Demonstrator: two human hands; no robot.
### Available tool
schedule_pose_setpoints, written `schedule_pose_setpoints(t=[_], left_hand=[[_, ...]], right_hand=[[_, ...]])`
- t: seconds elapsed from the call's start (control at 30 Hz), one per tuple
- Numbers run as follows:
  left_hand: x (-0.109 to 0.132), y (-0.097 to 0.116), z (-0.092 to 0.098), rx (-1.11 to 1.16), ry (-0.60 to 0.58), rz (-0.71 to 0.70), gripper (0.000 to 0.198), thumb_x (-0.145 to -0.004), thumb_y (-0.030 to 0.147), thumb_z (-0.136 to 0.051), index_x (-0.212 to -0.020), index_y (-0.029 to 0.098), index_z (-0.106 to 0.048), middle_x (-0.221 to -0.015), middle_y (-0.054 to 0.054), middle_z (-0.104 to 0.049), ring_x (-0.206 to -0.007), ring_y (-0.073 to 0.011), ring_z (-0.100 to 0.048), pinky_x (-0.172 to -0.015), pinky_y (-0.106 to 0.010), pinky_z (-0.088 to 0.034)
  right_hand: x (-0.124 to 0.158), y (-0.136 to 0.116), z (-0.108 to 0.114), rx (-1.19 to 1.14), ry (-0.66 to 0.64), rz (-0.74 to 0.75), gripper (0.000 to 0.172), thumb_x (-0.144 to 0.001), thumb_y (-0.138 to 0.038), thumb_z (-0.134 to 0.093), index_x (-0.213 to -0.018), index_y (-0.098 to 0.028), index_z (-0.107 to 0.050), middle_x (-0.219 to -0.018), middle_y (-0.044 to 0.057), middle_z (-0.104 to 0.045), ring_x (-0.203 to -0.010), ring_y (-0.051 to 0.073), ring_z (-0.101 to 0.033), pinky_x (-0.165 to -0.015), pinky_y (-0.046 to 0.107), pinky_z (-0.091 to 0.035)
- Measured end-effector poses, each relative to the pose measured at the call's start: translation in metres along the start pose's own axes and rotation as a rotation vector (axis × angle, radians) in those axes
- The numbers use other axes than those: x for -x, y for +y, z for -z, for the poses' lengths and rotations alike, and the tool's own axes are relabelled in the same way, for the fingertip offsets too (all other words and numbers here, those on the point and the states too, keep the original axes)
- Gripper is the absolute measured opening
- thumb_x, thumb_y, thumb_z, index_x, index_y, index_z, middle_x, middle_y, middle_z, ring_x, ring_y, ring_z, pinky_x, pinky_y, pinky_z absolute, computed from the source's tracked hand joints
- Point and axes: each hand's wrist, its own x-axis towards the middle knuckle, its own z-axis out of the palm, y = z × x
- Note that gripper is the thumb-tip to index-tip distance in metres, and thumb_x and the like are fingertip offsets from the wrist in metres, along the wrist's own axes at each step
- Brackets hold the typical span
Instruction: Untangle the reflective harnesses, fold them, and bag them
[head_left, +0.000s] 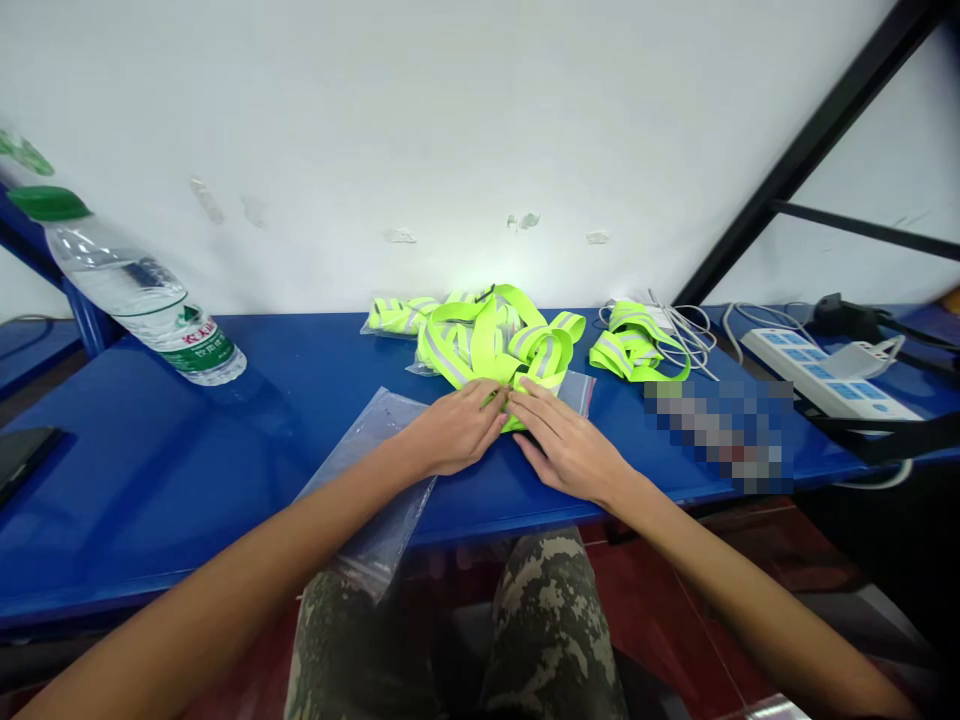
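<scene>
Left hand and right hand, fingers flat and ungripping, press a reflective vest on a blue bench; unpinned straps could slip loose.

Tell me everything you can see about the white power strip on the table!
The white power strip is a long bar that looks like plastic, lying flat and slanted on the blue table, over at the right. Its top has a row of blue socket panels. A white plug sits in it. A thin pale cable curves away from its far end, and a black strap lies by its near end.
</scene>
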Motion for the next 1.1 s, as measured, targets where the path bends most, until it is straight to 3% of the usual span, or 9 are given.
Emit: schedule_pose_setpoints(t=[0.13, 0.23, 0.3, 0.43, 0.57, 0.67, 0.9, 1.0, 1.1], left_hand=[[0.002, -0.005, -0.008, -0.006, -0.029, 0.056, 0.046, -0.099, 0.017, -0.030, -0.142, 0.003, -0.039, -0.140, -0.023, -0.048, -0.135, -0.0301, -0.045, -0.109, -0.043, -0.044], [0.002, -0.002, -0.009, 0.023, -0.031, 0.043, 0.048, -0.097, 0.011, -0.028, -0.143, 0.003, -0.037, -0.143, -0.025, -0.045, -0.137, -0.0290, -0.042, -0.110, -0.043, -0.043], [0.001, 0.002, -0.007, 0.045, -0.019, 0.029, 0.047, -0.101, 0.024, -0.030, -0.141, 0.001, -0.039, -0.142, -0.026, -0.046, -0.137, -0.0305, -0.042, -0.112, -0.046, -0.040], [-0.002, 0.007, -0.003, 0.044, 0.000, 0.064, 0.070, -0.095, 0.059, -0.042, -0.138, 0.004, -0.044, -0.135, -0.025, -0.052, -0.131, -0.0351, -0.046, -0.112, -0.053, -0.037], [-0.003, -0.001, -0.004, 0.008, -0.014, 0.070, 0.056, -0.101, 0.046, -0.036, -0.138, 0.006, -0.044, -0.135, -0.023, -0.056, -0.127, -0.0313, -0.052, -0.109, -0.047, -0.041], [-0.002, -0.005, -0.001, -0.037, -0.013, 0.037, 0.057, -0.099, 0.049, -0.041, -0.138, 0.008, -0.044, -0.133, -0.020, -0.057, -0.125, -0.0303, -0.053, -0.107, -0.043, -0.042], [-0.016, 0.004, 0.008, -0.221, -0.112, 0.037, 0.041, -0.104, 0.035, -0.030, -0.123, 0.008, -0.054, -0.109, -0.017, -0.066, -0.103, -0.0275, -0.063, -0.088, -0.040, -0.049], [-0.026, 0.000, 0.014, -0.127, -0.160, 0.046, 0.039, -0.104, 0.036, -0.030, -0.112, 0.009, -0.058, -0.101, -0.015, -0.067, -0.096, -0.0269, -0.065, -0.082, -0.037, -0.049], [-0.031, -0.005, 0.021, 0.071, -0.156, 0.095, 0.040, -0.104, 0.041, -0.032, -0.113, 0.012, -0.059, -0.096, -0.012, -0.069, -0.087, -0.0252, -0.067, -0.075, -0.035, -0.049]], right_hand=[[0.012, 0.003, 0.002, -0.032, 0.004, -0.172, 0.036, -0.095, -0.020, -0.051, -0.130, -0.012, -0.059, -0.143, 0.019, -0.053, -0.140, 0.034, -0.042, -0.113, 0.055, -0.043], [0.012, 0.008, -0.002, -0.125, -0.017, -0.173, 0.044, -0.096, -0.021, -0.050, -0.139, -0.015, -0.052, -0.147, 0.017, -0.050, -0.140, 0.030, -0.044, -0.112, 0.051, -0.045], [0.008, 0.012, -0.005, -0.167, -0.036, -0.132, 0.046, -0.096, -0.022, -0.051, -0.141, -0.014, -0.049, -0.146, 0.017, -0.051, -0.140, 0.029, -0.044, -0.113, 0.050, -0.044], [-0.003, 0.023, -0.006, -0.196, -0.088, -0.097, 0.046, -0.094, -0.025, -0.056, -0.138, -0.012, -0.053, -0.134, 0.020, -0.061, -0.128, 0.030, -0.056, -0.107, 0.050, -0.049], [-0.008, 0.030, -0.003, -0.230, -0.118, -0.109, 0.038, -0.094, -0.028, -0.056, -0.129, -0.014, -0.059, -0.123, 0.018, -0.067, -0.118, 0.030, -0.063, -0.100, 0.050, -0.053], [-0.008, 0.033, -0.001, -0.299, -0.111, -0.166, 0.033, -0.096, -0.031, -0.054, -0.125, -0.017, -0.060, -0.120, 0.015, -0.067, -0.114, 0.028, -0.064, -0.098, 0.047, -0.053], [-0.007, 0.038, 0.001, -0.464, -0.024, -0.266, 0.036, -0.094, -0.038, -0.058, -0.125, -0.021, -0.059, -0.122, 0.012, -0.066, -0.116, 0.027, -0.063, -0.100, 0.045, -0.051], [-0.005, 0.040, -0.002, -0.399, -0.035, -0.248, 0.052, -0.089, -0.043, -0.064, -0.133, -0.020, -0.051, -0.129, 0.016, -0.058, -0.122, 0.029, -0.057, -0.102, 0.048, -0.049], [-0.005, 0.044, -0.007, -0.334, -0.035, -0.273, 0.033, -0.096, -0.037, -0.053, -0.123, -0.019, -0.054, -0.113, 0.014, -0.062, -0.107, 0.028, -0.062, -0.091, 0.045, -0.053]])
